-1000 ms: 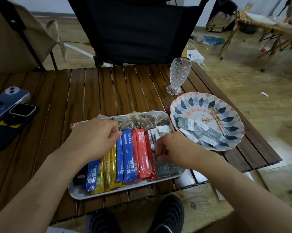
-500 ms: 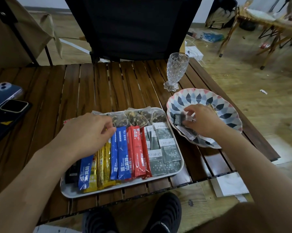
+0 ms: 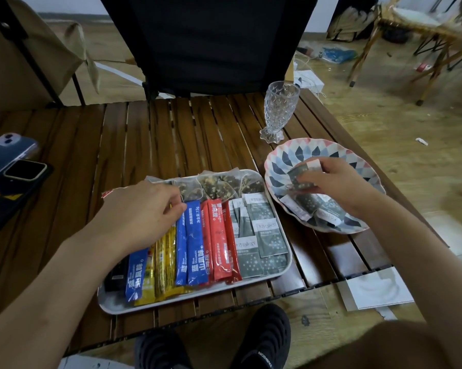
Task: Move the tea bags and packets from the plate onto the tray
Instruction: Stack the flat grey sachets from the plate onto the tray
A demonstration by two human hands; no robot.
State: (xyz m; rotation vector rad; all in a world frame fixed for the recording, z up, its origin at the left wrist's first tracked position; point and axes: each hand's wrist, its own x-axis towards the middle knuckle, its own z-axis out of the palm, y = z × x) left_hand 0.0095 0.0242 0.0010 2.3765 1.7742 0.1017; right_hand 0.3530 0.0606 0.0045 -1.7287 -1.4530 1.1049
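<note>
The white tray (image 3: 112, 302) sits on the slatted wooden desk (image 3: 144, 134). Just right of the tray, the right hand (image 3: 339, 182) is over the patterned plate (image 3: 291, 158), thumb and fingers clamped on a small bunch of grey packets (image 3: 301, 177). More loose grey packets (image 3: 313, 207) lie on the plate beneath it. The left hand (image 3: 142, 214) rests on the tray's left half, fingertips bent onto the yellow sticks (image 3: 166, 262); I cannot tell whether it grips them. On the tray lie blue sticks (image 3: 195, 249), red sticks (image 3: 219, 243), grey sachets (image 3: 262, 235), and tea bags (image 3: 216, 185) along its far edge. A glass (image 3: 278, 110) stands beyond the tray's far right corner.
</note>
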